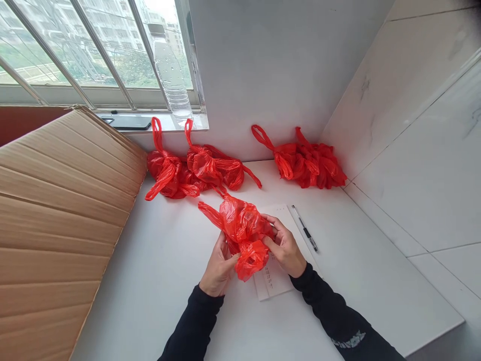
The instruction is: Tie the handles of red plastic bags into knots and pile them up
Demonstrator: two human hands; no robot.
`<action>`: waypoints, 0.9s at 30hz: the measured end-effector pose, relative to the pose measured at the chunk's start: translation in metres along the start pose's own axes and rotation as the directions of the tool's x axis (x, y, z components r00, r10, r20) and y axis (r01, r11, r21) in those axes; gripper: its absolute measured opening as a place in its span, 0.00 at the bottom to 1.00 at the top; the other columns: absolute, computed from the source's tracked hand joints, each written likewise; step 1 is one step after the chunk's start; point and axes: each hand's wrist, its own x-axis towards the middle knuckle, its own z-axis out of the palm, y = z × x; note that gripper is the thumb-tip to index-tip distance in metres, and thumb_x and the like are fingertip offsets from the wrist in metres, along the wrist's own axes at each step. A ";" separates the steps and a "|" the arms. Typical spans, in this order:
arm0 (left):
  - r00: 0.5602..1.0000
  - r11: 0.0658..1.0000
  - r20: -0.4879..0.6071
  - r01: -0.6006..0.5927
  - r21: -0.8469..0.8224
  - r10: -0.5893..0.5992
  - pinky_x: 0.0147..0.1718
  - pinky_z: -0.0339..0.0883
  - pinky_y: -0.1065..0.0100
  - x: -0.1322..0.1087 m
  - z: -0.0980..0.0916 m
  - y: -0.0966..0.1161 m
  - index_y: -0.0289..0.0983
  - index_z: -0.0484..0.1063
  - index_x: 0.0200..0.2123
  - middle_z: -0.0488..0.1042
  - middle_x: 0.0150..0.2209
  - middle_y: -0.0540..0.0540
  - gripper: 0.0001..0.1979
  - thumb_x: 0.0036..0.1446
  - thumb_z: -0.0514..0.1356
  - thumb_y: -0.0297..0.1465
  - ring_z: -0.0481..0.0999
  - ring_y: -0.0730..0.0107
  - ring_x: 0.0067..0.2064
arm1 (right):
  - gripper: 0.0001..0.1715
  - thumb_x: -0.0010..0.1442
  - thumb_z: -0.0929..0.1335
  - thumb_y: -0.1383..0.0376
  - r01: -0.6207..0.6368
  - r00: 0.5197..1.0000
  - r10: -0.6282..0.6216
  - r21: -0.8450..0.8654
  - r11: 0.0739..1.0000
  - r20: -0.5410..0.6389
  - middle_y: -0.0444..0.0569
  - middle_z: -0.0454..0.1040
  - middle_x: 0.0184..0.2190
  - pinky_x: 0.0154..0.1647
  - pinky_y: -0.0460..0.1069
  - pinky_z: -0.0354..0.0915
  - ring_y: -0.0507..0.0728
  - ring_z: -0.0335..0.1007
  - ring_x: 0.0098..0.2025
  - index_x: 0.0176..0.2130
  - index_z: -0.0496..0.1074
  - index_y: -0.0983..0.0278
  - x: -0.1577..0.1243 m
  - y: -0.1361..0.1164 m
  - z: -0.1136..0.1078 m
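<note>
A cardboard box (56,215) edges the bench (158,271) on the left, with a wide stretch between it and my left hand (220,268). That and my right hand (288,246) grip the red bag (244,225), which partly hides the paper (276,281); the bag slants lengthwise from a handle pointing far left to a bunched end near me. Further right lies the pen (306,230), then bench reaching the tiled wall (413,175).

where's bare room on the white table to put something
Bare tabletop lies between the cardboard box and left hand, and between the pen and tiled wall. Red bags crowd the back; the held bag, right hand and paper crowd the middle.
</note>
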 end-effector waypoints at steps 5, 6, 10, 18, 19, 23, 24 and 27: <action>0.999 0.999 -0.004 0.033 -0.006 -0.033 0.50 0.74 0.57 0.001 0.000 0.000 0.45 0.65 0.61 0.73 0.57 0.41 0.42 0.43 0.74 0.29 0.74 0.49 0.56 | 0.26 0.65 0.68 0.57 0.001 1.000 -0.001 0.010 1.000 -0.008 0.54 0.75 0.53 0.55 0.56 0.70 0.62 0.74 0.54 0.60 0.65 0.58 0.000 -0.001 0.001; 0.999 0.999 -0.011 0.037 -0.010 -0.037 0.48 0.75 0.58 0.001 0.000 0.000 0.45 0.65 0.61 0.74 0.56 0.41 0.42 0.42 0.74 0.28 0.75 0.49 0.55 | 0.26 0.66 0.68 0.56 -0.005 1.000 0.005 0.019 1.000 -0.003 0.54 0.76 0.53 0.55 0.57 0.70 0.62 0.74 0.54 0.60 0.64 0.58 -0.001 -0.002 0.001; 0.999 0.999 -0.045 0.029 -0.026 -0.030 0.45 0.77 0.60 0.001 0.002 0.003 0.43 0.66 0.60 0.77 0.52 0.41 0.42 0.41 0.75 0.27 0.77 0.49 0.53 | 0.31 0.65 0.69 0.55 -0.028 0.999 0.026 0.037 0.999 0.039 0.54 0.76 0.52 0.55 0.59 0.70 0.63 0.75 0.52 0.63 0.60 0.57 -0.002 -0.006 0.003; 0.997 1.000 -0.075 0.001 0.001 -0.001 0.47 0.76 0.60 0.003 0.003 0.003 0.40 0.68 0.56 0.79 0.48 0.42 0.36 0.43 0.75 0.30 0.78 0.50 0.51 | 0.33 0.61 0.73 0.57 0.001 0.997 0.002 -0.037 0.999 0.078 0.52 0.74 0.54 0.57 0.58 0.68 0.62 0.74 0.52 0.62 0.63 0.57 -0.004 -0.006 0.001; 0.996 1.000 -0.084 -0.002 0.003 0.002 0.47 0.76 0.60 0.003 0.002 0.002 0.40 0.69 0.55 0.79 0.48 0.42 0.35 0.42 0.75 0.30 0.79 0.51 0.51 | 0.32 0.61 0.73 0.57 0.003 0.997 0.000 -0.050 0.999 0.074 0.52 0.74 0.53 0.58 0.58 0.68 0.61 0.74 0.51 0.61 0.63 0.57 -0.004 -0.005 0.001; 0.992 1.000 -0.125 0.000 0.023 0.003 0.46 0.76 0.60 0.004 -0.001 -0.001 0.38 0.71 0.51 0.80 0.44 0.42 0.31 0.42 0.75 0.31 0.79 0.51 0.50 | 0.29 0.62 0.73 0.59 0.018 0.998 -0.014 -0.069 0.997 0.063 0.51 0.75 0.51 0.58 0.57 0.68 0.60 0.74 0.50 0.59 0.66 0.57 -0.003 -0.003 0.002; 0.991 1.000 -0.132 0.001 0.030 0.003 0.46 0.77 0.59 0.005 -0.001 -0.002 0.38 0.71 0.51 0.81 0.44 0.42 0.30 0.43 0.75 0.32 0.80 0.51 0.49 | 0.28 0.62 0.72 0.59 0.021 0.998 -0.017 -0.067 0.998 0.063 0.50 0.75 0.51 0.58 0.57 0.68 0.60 0.74 0.50 0.59 0.66 0.57 -0.003 -0.002 0.002; 0.990 0.999 -0.142 0.006 0.041 0.000 0.46 0.76 0.59 0.006 -0.003 -0.004 0.37 0.72 0.51 0.80 0.44 0.41 0.29 0.44 0.74 0.33 0.80 0.51 0.49 | 0.26 0.62 0.72 0.59 0.025 0.997 -0.022 -0.052 0.998 0.068 0.51 0.75 0.52 0.58 0.57 0.68 0.60 0.74 0.51 0.58 0.67 0.58 -0.002 0.000 0.002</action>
